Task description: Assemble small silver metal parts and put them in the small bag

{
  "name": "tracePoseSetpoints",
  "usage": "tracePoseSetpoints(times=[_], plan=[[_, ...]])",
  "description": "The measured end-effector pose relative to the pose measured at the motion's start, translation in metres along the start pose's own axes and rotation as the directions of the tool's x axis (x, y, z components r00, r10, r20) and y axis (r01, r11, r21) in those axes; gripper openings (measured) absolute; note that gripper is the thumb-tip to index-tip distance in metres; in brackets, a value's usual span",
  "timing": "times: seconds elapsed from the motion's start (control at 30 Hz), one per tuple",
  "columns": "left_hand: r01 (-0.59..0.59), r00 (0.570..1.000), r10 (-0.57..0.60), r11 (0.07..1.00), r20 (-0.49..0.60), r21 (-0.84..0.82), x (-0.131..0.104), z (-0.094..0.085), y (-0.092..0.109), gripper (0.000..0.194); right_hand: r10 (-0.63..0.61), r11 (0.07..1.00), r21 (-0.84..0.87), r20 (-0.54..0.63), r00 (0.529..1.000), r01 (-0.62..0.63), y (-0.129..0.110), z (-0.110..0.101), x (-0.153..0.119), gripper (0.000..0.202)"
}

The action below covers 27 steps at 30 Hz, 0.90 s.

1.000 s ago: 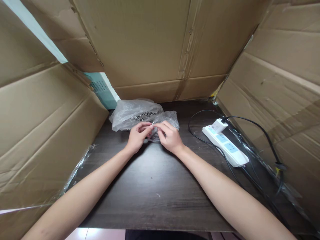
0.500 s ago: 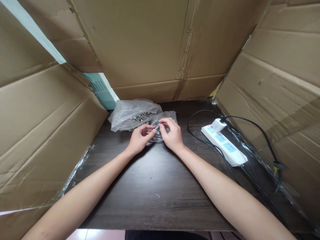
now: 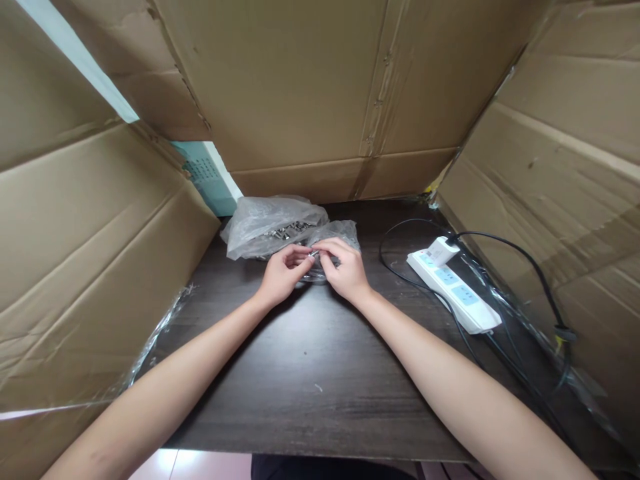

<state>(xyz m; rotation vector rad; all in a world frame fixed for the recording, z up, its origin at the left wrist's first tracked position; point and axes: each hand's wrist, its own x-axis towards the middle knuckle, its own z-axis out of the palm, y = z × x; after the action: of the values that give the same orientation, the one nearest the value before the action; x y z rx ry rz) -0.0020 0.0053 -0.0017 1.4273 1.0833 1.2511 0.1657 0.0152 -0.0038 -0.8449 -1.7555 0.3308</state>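
Observation:
Between my fingertips is a small, shiny metal cylinder (image 3: 313,253), too small to tell its exact kind. My left hand (image 3: 284,272) pinches it from the left, and my right hand (image 3: 344,268) grips its other end with thumb and fingers. Just behind the left hand, a large clear plastic bag (image 3: 250,227) lies open with several small metal pieces (image 3: 290,231) in it. A second, smaller plastic bag (image 3: 345,231) sits behind and under my right hand, and its contents are mostly hidden by the fingers.
A white power strip (image 3: 457,293) with a plugged-in white adapter (image 3: 443,251) lies to the right, with black cables (image 3: 530,263) trailing around it. Cardboard walls (image 3: 300,87) enclose the dark wooden table (image 3: 300,380) at the back and both sides.
My fingertips have drawn closer together around the small metal cylinder, so less of it shows. The whole view has shifted slightly; the bags and power strip stay in place.

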Motion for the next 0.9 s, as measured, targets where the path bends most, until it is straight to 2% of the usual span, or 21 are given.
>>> tracePoseSetpoints(times=[0.27,0.47,0.73,0.9], plan=[[0.006,1.0,-0.006,1.0,-0.011,0.005,0.0004,0.0,0.0008,0.044,0.024,0.999,0.021,-0.009,1.0,-0.024,-0.0024,-0.001,0.0003,0.022],[-0.001,1.0,0.002,0.999,-0.03,0.032,0.0007,-0.0007,0.0,0.042,0.128,0.988,0.095,-0.031,0.991,-0.125,-0.0002,-0.0012,0.0005,0.017],[-0.033,0.999,0.035,0.997,-0.034,0.067,0.0001,-0.0007,-0.0004,0.041,0.169,0.975,0.149,-0.04,0.985,-0.162,0.0026,-0.001,0.0009,0.013],[-0.055,0.997,0.059,0.992,-0.039,0.116,-0.0004,-0.001,0.0,0.038,0.2,0.966,0.168,-0.006,0.98,-0.196,0.0029,-0.0005,0.0006,0.012]])
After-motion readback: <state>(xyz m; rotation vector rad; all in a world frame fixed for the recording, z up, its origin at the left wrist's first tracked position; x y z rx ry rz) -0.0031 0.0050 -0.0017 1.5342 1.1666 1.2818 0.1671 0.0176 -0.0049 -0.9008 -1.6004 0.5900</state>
